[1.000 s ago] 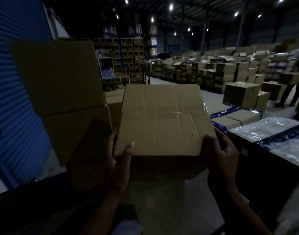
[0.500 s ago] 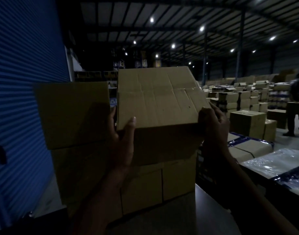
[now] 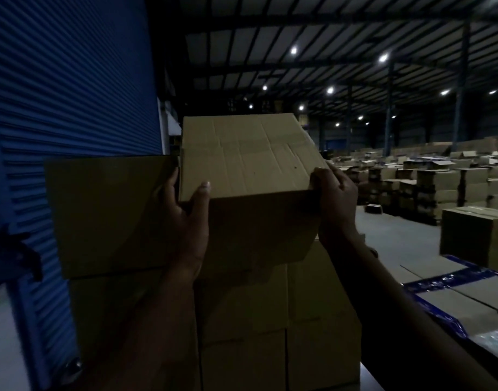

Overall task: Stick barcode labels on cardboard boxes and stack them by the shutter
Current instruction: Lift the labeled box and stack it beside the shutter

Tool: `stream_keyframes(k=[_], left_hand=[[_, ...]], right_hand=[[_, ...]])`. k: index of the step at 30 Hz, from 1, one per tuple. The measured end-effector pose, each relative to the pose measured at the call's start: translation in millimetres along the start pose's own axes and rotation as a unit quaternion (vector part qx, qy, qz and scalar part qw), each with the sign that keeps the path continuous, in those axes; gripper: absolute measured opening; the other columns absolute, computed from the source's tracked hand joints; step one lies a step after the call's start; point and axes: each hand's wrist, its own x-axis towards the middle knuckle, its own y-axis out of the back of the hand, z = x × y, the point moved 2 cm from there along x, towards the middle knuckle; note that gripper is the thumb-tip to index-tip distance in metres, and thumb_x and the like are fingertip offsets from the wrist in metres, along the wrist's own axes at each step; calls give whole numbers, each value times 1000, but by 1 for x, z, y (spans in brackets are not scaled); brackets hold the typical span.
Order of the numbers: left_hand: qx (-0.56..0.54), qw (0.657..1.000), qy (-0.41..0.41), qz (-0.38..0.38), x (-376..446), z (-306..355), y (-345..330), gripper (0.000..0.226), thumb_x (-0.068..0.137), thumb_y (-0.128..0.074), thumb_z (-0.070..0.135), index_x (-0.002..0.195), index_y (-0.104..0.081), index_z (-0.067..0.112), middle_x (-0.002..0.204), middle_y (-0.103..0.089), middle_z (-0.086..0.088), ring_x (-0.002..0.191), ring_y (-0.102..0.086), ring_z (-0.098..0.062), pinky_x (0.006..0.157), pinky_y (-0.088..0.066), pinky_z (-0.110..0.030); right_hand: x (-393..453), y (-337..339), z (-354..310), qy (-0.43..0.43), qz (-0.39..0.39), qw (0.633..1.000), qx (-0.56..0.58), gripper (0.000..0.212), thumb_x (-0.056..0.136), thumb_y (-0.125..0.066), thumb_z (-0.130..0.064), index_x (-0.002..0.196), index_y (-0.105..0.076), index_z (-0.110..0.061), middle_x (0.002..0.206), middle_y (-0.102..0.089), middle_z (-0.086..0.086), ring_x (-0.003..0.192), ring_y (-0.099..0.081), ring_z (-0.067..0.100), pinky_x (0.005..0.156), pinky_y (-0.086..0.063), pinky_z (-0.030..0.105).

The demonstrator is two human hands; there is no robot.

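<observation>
Beside the shutter (image 3: 73, 80) we hold the box (image 3: 250, 159) in both grips, left hand (image 3: 185, 215) and right hand (image 3: 336, 198) curled round its near corners; next we would lower it squarely onto the stack (image 3: 270, 320).

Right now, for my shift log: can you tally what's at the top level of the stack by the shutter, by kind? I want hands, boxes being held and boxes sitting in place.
Hands: 2 (left hand, right hand)
Held box: 1
Placed box beside it: 1
Total: 4
The lower boxes are too dark to count.
</observation>
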Motion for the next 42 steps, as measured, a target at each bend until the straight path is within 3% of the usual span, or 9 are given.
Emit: stream_keyframes(k=[5, 15, 23, 25, 28, 31, 33, 39, 42], left_hand=[[5, 999, -8, 34, 20, -10, -23, 59, 94, -64, 41, 147, -42, 26, 137, -41, 9, 118, -50, -2, 101, -50, -38], [66, 996, 18, 65, 54, -29, -43, 58, 92, -62, 51, 143, -42, 34, 142, -41, 5, 120, -51, -16, 99, -52, -47], [101, 991, -50, 67, 73, -44, -51, 55, 95, -60, 45, 142, -46, 19, 134, -42, 8, 131, -43, -13, 112, -40, -43], [113, 989, -80, 52, 80, -48, -51, 59, 95, -63, 38, 145, -43, 14, 137, -42, 7, 132, -41, -9, 114, -36, -32], [135, 985, -105, 28, 82, -58, -49, 64, 96, -65, 24, 150, -34, 10, 146, -37, 4, 134, -33, -3, 106, -28, -5], [167, 977, -133, 16, 84, -74, -45, 68, 94, -67, 18, 152, -33, 11, 154, -32, -6, 141, -31, -10, 111, -25, -11], [203, 967, -151, 16, 86, -80, -43, 71, 91, -70, 14, 152, -35, 9, 154, -31, -11, 142, -32, -15, 111, -24, -8], [263, 942, -208, 11, 83, -75, -45, 70, 90, -70, 9, 150, -36, 1, 160, -26, -15, 148, -23, -21, 114, -17, -6], [258, 945, -202, -10, 83, -76, -48, 71, 90, -69, 6, 151, -33, -1, 162, -24, -13, 151, -19, -22, 117, -15, -9]], right_hand=[[45, -14, 21, 8, -23, 1000, 5, 45, 93, -57, -33, 133, -54, -14, 117, -61, 2, 102, -60, 15, 73, -53, 27], [94, -42, 60, -22, -64, 998, 15, 45, 91, -58, -38, 130, -58, -14, 114, -62, 4, 101, -60, 15, 69, -49, 25], [106, -57, 69, -16, -95, 995, 6, 36, 96, -51, -44, 100, -63, -10, 88, -58, -3, 81, -58, 9, 63, -43, 20], [109, -58, 71, -20, -108, 994, 10, 36, 94, -53, -49, 90, -61, -13, 83, -57, -2, 78, -56, 12, 62, -44, 22], [103, -56, 84, -13, -132, 991, 2, 35, 93, -55, -49, 108, -63, -18, 100, -64, -4, 92, -64, 11, 66, -52, 23], [93, -52, 104, 2, -121, 993, -14, 45, 93, -58, -44, 130, -56, -20, 115, -65, -6, 100, -64, 5, 72, -57, 23], [87, -53, 116, 8, -108, 994, -17, 49, 92, -60, -40, 137, -50, -22, 121, -63, -6, 106, -62, 5, 76, -56, 24], [77, -63, 129, 16, -104, 994, -6, 55, 93, -60, -28, 144, -39, -23, 131, -53, -5, 114, -55, 7, 90, -52, 33], [74, -68, 127, 56, -88, 994, -21, 54, 94, -59, -20, 142, -36, -18, 132, -47, -5, 113, -49, -1, 91, -47, 23]])
